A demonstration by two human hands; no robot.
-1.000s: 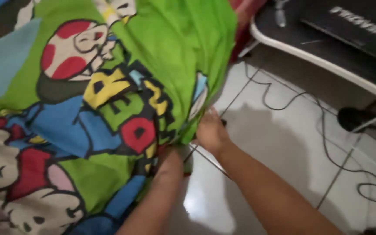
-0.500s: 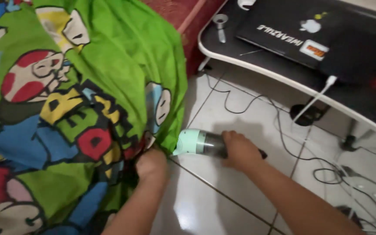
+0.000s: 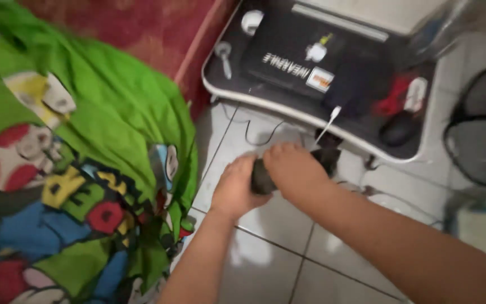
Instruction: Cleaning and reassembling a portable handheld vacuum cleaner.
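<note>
A big green bedsheet (image 3: 113, 112) with bright cartoon pictures hangs down on the left. A red mattress (image 3: 142, 34) sits behind it. A low black table (image 3: 288, 110) holds a closed black laptop (image 3: 293, 56) and a black mouse (image 3: 397, 128). Thin cables (image 3: 254, 132) lie on the white tiled floor (image 3: 271, 264).

The bedsheet (image 3: 85, 169) is bright green, printed with cartoon figures in red, blue, yellow and white. The mattress (image 3: 142, 34) is mottled red. The counter (image 3: 310, 115) is black with a white rim; the laptop (image 3: 293, 62) black; the floor (image 3: 277, 259) glossy white tile.
</note>
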